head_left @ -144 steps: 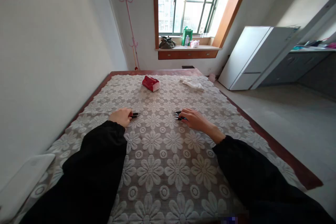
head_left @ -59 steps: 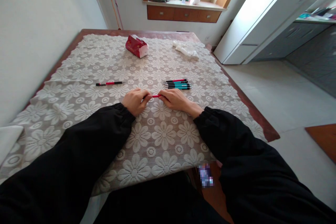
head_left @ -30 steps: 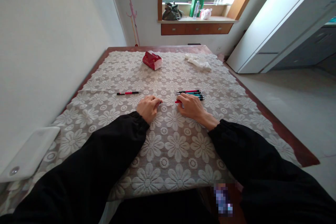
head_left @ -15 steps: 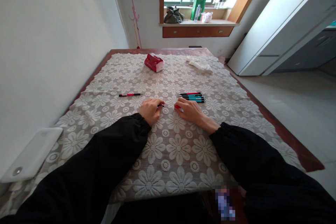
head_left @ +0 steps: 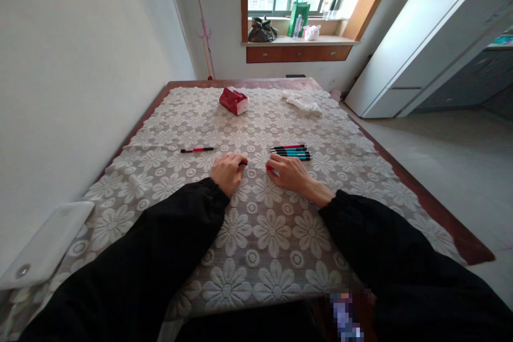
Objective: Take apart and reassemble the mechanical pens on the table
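Over the tablecloth's middle, my left hand (head_left: pixel 227 172) is closed, thumb and fingers pinching a small black pen part (head_left: pixel 243 164). My right hand (head_left: pixel 287 172) is also closed, fingertips round a red pen part (head_left: pixel 269 168) that they mostly cover. A thin pale line, perhaps a refill, shows faintly in the gap between the two parts; I cannot tell which part it belongs to. Just beyond my right hand lie several pens (head_left: pixel 292 153) side by side, red-black and teal-black. A single red and black pen (head_left: pixel 197 149) rests to the left, beyond my left hand.
The flowered tablecloth (head_left: pixel 251 232) covers a reddish wooden table. Farther back are a red tissue pack (head_left: pixel 233 101) and a crumpled white plastic bag (head_left: pixel 302 103). A white device (head_left: pixel 48 243) lies at the left edge by the wall. A white fridge (head_left: pixel 404 53) stands right.
The whole view has shifted slightly, so things sit a little lower. The black part in my left hand appears slightly farther from the red part. Both hands keep their pinch.
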`<state>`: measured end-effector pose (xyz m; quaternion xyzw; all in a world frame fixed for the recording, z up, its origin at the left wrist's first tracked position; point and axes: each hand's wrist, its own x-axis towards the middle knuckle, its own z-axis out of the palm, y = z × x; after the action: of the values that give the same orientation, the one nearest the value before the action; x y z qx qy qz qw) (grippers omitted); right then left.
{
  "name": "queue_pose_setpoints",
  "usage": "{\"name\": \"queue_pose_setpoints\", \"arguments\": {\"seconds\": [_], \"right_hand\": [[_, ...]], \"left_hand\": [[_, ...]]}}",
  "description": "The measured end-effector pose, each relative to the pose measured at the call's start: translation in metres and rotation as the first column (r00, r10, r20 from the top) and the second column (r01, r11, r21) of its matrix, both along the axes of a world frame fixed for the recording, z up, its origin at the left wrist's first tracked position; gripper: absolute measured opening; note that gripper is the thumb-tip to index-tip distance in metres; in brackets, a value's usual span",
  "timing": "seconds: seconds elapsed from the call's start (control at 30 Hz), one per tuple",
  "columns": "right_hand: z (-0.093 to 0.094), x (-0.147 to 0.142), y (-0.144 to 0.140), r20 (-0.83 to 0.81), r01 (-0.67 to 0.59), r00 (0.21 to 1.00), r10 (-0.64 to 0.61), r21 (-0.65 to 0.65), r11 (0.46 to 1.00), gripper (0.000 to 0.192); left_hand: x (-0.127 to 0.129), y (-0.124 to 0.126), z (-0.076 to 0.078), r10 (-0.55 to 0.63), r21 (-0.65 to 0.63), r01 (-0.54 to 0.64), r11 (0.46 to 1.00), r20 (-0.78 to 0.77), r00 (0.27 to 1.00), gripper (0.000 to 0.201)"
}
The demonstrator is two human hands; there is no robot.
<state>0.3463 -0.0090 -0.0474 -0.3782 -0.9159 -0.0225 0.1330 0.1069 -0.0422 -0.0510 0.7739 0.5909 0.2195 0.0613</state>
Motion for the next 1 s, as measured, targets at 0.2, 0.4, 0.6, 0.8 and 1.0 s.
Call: {"name": "queue_pose_setpoints", "arguments": {"seconds": [0.2, 0.4, 0.6, 0.8, 1.0], "right_hand": [[-0.001, -0.002, -0.002, -0.019, -0.080, 0.997, 0.080, -0.003, 0.997, 0.017], [0.003, 0.002, 0.002, -0.120, -0.022, 0.992, 0.029, 0.060, 0.998, 0.011], [-0.002, 0.005, 0.005, -0.118, -0.132, 0.983, 0.137, 0.053, 0.990, 0.008], [-0.006, 0.001, 0.005, -0.183, -0.157, 0.970, 0.162, 0.040, 0.987, 0.014], [-0.003, 0.002, 0.007, -0.109, -0.166, 0.978, 0.176, 0.098, 0.981, 0.025]], "left_hand": [[0.000, 0.003, -0.002, -0.175, -0.047, 0.179, 0.983, 0.070, 0.982, 0.014], [-0.001, 0.002, -0.002, -0.131, -0.045, 0.133, 0.990, 0.053, 0.990, 0.016], [-0.004, 0.006, -0.007, -0.113, -0.021, 0.117, 0.993, 0.119, 0.986, 0.015], [-0.004, 0.010, -0.010, -0.151, -0.029, 0.160, 0.987, 0.211, 0.966, 0.022], [-0.003, 0.008, -0.009, -0.122, -0.042, 0.132, 0.990, 0.185, 0.975, 0.025]]}}
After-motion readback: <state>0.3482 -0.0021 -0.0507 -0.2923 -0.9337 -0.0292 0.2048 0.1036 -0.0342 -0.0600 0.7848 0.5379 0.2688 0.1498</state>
